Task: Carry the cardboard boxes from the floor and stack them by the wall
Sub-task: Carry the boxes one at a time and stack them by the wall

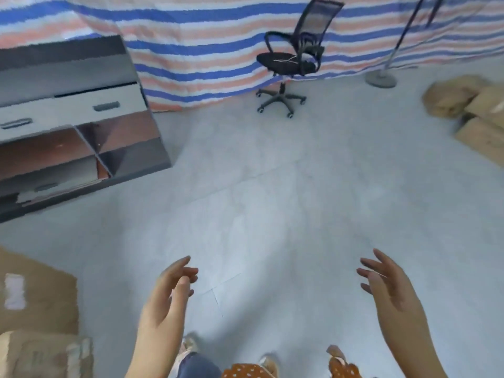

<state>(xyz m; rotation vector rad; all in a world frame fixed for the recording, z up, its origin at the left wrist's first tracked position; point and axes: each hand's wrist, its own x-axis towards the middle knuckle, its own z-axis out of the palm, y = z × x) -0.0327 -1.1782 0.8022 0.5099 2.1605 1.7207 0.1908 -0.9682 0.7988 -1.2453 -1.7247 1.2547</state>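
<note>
1. Two boxes point(35, 296) sit on the floor point(272, 200) at the lower left, one just in front of the other.
2. A grey cabinet point(76, 118) stands at the upper left against a striped tarp point(204, 45).
3. The left hand point(166, 298) hangs over the floor, its grip released, fingers loosely curled, holding nothing.
4. A black chair point(294, 58) stands by the tarp.
5. The right hand point(390, 285) is likewise released, fingers spread and empty.
6. A lamp base point(381, 79) rests further right.
7. More boxes point(474, 110) lie heaped at the right edge.
</note>
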